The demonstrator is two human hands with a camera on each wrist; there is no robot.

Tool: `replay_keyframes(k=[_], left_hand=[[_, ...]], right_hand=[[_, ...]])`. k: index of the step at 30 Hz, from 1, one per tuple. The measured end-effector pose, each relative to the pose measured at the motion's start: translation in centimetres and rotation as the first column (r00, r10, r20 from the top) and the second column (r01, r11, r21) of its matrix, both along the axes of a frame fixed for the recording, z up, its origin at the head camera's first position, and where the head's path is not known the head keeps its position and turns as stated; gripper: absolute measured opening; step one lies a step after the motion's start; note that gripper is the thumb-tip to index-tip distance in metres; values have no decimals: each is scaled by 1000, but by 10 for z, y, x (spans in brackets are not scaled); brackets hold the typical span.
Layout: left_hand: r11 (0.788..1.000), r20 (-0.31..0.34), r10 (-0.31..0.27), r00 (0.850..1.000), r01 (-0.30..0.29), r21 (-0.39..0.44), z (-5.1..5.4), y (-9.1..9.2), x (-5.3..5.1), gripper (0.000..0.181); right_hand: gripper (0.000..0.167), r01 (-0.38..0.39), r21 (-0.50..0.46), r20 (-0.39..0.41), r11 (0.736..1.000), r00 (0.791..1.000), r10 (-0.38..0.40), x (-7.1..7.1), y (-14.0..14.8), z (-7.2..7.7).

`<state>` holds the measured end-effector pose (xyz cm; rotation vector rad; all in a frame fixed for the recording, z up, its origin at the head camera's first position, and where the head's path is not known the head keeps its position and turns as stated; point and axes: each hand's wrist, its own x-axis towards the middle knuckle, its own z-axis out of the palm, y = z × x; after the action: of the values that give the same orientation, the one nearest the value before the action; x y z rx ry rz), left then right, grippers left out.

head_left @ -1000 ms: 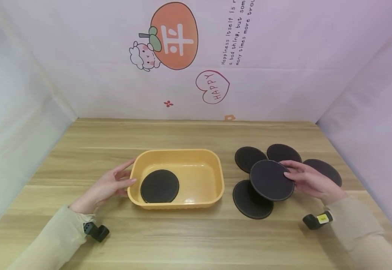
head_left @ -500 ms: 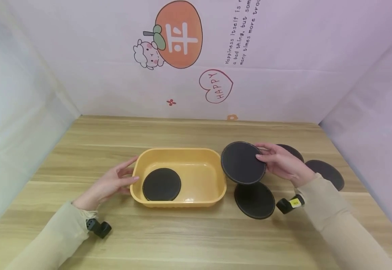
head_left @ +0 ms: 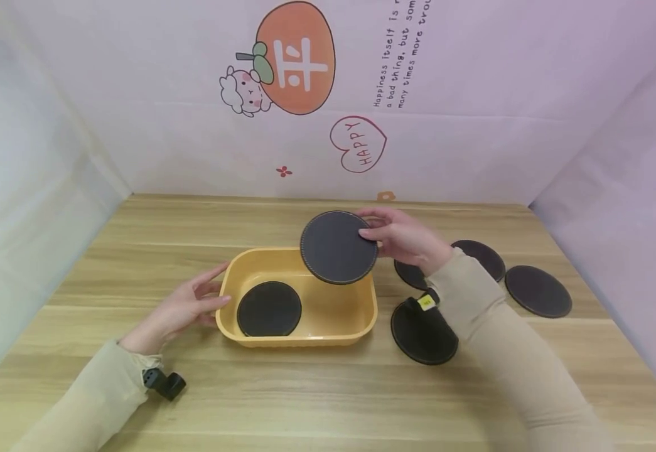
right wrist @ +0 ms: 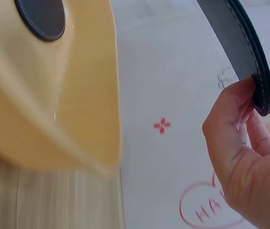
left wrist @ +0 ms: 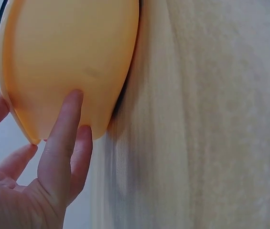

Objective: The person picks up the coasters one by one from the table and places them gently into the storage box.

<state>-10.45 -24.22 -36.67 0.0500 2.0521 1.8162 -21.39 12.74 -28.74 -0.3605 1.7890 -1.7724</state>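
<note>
Pale sheeting [head_left: 474, 88] closes off the back and both sides of your wooden table [head_left: 282, 402], its rear panel printed with an orange fruit [head_left: 296, 59], a red heart [head_left: 358, 144] and some lettering. In front of you sits a yellow tray [head_left: 316, 342], with one dark round disc [head_left: 269, 309] in its left half, close to your left hand [head_left: 183, 307]. That hand's fingers are spread: your thumb touches the rim at the left end, and the left wrist view shows other fingertips against the outer wall. Your right hand [head_left: 403, 238] pinches a stitched disc [head_left: 336, 248] by its right edge, thumb on one face and fingers on the other; you hold it tilted, raised over the tray's far right corner and apart from it. Seen nearly edge-on from the right wrist, its rim looks layered. To the right of the tray you have four more discs lying on the wood: a near one [head_left: 426, 339], a far one [head_left: 411, 274] partly hidden by your arm, another [head_left: 479, 258] behind your sleeve [head_left: 474, 301], and the rightmost [head_left: 538, 291] in full view.
</note>
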Motion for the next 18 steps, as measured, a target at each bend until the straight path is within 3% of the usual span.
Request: replay_keyframes(k=[11,18], left_hand=[[1000,-7,6,1000,-6,-18,-2,-1,-2,78],[1000,-8,8,1000,-8,-15,-4,-2,-1,79]], right_hand=[[44,-31,-6,72,1000,997,31,-3,-63,-7],[44,-87,45,87,995,993,83,-3,-94,-22]])
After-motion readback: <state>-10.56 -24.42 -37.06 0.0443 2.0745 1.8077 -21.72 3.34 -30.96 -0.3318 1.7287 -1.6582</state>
